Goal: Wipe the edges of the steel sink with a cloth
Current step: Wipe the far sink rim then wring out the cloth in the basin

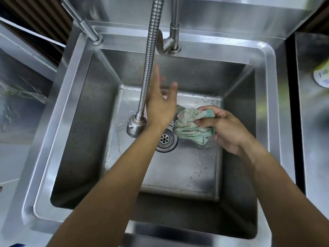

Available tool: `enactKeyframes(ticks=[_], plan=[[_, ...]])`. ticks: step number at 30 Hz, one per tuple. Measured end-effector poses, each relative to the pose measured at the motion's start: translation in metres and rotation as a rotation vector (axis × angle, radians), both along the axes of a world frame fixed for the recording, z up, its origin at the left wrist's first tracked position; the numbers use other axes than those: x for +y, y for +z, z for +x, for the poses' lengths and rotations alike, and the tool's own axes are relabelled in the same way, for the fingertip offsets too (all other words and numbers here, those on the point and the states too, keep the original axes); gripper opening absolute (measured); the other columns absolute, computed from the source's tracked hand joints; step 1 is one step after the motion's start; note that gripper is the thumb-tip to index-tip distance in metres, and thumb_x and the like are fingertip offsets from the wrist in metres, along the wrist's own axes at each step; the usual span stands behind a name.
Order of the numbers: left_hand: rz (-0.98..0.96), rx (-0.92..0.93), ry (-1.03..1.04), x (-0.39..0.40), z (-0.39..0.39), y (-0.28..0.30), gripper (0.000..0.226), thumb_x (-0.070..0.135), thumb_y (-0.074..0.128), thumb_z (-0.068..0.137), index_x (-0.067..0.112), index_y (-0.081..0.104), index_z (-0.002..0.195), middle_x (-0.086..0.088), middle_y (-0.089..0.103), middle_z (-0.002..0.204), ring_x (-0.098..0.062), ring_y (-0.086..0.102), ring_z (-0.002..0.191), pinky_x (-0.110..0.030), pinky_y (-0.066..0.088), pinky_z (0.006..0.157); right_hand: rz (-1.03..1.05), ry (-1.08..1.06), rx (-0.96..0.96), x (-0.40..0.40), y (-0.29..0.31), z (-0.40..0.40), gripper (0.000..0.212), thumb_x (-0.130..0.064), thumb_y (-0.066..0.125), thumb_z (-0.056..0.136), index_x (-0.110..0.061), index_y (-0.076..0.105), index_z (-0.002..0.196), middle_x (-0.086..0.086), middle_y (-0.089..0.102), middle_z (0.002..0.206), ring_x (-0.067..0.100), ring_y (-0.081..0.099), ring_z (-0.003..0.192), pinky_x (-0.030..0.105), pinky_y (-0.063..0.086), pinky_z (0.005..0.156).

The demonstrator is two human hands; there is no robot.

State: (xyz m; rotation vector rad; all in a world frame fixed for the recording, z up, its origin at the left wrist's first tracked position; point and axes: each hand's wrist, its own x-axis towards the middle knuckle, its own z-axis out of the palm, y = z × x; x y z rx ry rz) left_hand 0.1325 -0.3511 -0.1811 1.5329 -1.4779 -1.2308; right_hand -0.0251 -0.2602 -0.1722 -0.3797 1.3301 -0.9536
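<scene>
Your right hand (pixel 226 129) grips the bunched cloth (pixel 191 126) over the basin, near the drain (pixel 164 139); your left hand (pixel 160 106) is open. Wiping appears not begun. Next, carry the cloth to the sink (pixel 268 104) rim.

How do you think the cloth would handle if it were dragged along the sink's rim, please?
Probably floppy: the cloth sits crumpled in the right hand, with folds drooping below the grip. Likely damp and a bit heavy, given droplets on the sink floor. It should bunch rather than slide flat unless spread out.
</scene>
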Motion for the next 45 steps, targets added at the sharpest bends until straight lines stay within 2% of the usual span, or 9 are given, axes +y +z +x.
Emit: enactKeyframes(ticks=[6,12,19,25,30,35,37,40,45], plan=[[0.972,0.42,-0.279,0.031,0.028,-0.019,0.06,0.057,0.034,0.105,0.013,0.068,0.131,-0.013,0.075,0.122,-0.029,0.073,0.106,-0.038,0.058,0.083,-0.069,0.184,0.054,-0.004,0.001,-0.011,0.05,0.024,0.06,0.085,-0.019,0.079,0.069,0.003,0.08,0.092,0.017,0.077,0.084,0.024,0.063,0.068],[1.049,0.436,-0.593,0.025,0.048,-0.015,0.035,0.03,0.055,0.101,0.011,0.065,0.129,-0.013,0.072,0.126,-0.031,0.072,0.112,-0.026,0.06,0.078,-0.334,0.349,0.529,-0.005,-0.001,-0.005,0.05,0.03,0.058,0.073,-0.017,0.074,0.067,-0.002,0.072,0.099,0.0,0.068,0.09,0.019,0.056,0.081],[1.151,0.294,-0.873,0.024,0.056,-0.012,0.035,0.015,0.061,0.096,0.013,0.057,0.131,-0.011,0.07,0.134,-0.033,0.069,0.121,-0.037,0.06,0.091,-0.515,0.563,0.56,0.0,-0.005,0.014,0.058,0.029,0.059,0.068,-0.027,0.074,0.073,0.002,0.067,0.1,0.01,0.066,0.093,0.02,0.052,0.077],[0.664,-0.319,-0.996,0.041,0.051,-0.003,0.03,0.009,0.071,0.089,0.019,0.061,0.115,-0.003,0.072,0.099,-0.017,0.074,0.085,-0.025,0.058,0.066,0.048,0.957,-0.073,-0.023,0.016,-0.016,0.069,0.0,0.077,0.072,-0.021,0.05,0.132,0.005,0.065,0.129,0.017,0.068,0.112,0.03,0.057,0.094],[-0.104,-0.656,-1.107,0.045,0.058,0.008,0.044,0.021,0.071,0.088,0.027,0.047,0.124,0.007,0.062,0.102,-0.016,0.058,0.09,-0.028,0.044,0.067,0.244,1.257,0.031,-0.048,-0.011,0.003,0.084,-0.039,0.094,0.069,-0.013,0.054,0.138,0.01,0.07,0.129,0.027,0.069,0.118,0.044,0.057,0.101],[-0.691,-0.908,-1.024,0.048,0.07,-0.004,0.034,0.003,0.067,0.078,0.01,0.06,0.109,-0.008,0.066,0.094,-0.03,0.062,0.087,-0.035,0.039,0.048,0.337,1.304,-0.283,-0.029,-0.026,0.034,0.041,-0.032,0.087,0.077,-0.012,0.065,0.106,0.003,0.072,0.09,0.011,0.062,0.069,0.02,0.05,0.057],[-0.77,-1.035,-1.009,0.048,0.073,-0.007,0.028,0.001,0.069,0.073,0.007,0.064,0.1,-0.009,0.068,0.083,-0.03,0.066,0.073,-0.032,0.038,0.043,0.315,1.213,-0.109,-0.02,-0.022,0.046,0.027,-0.023,0.082,0.083,-0.017,0.056,0.079,-0.004,0.054,0.062,0.008,0.046,0.053,0.019,0.034,0.046],[-0.44,-1.194,-1.041,0.054,0.061,-0.008,0.025,0.014,0.064,0.09,0.013,0.063,0.115,-0.007,0.07,0.1,-0.031,0.071,0.089,-0.035,0.04,0.061,0.073,1.284,0.72,-0.015,-0.013,0.061,0.028,-0.022,0.073,0.085,-0.019,0.049,0.07,-0.004,0.053,0.062,0.013,0.048,0.053,0.025,0.034,0.048],[0.18,-0.874,-0.867,0.047,0.042,-0.017,0.021,0.035,0.064,0.08,0.021,0.067,0.096,0.003,0.06,0.079,-0.022,0.064,0.079,-0.028,0.042,0.06,-0.31,1.346,1.318,-0.011,0.002,0.057,0.002,-0.024,0.062,0.087,-0.027,0.062,0.088,0.001,0.07,0.091,0.026,0.056,0.073,0.029,0.039,0.067]])
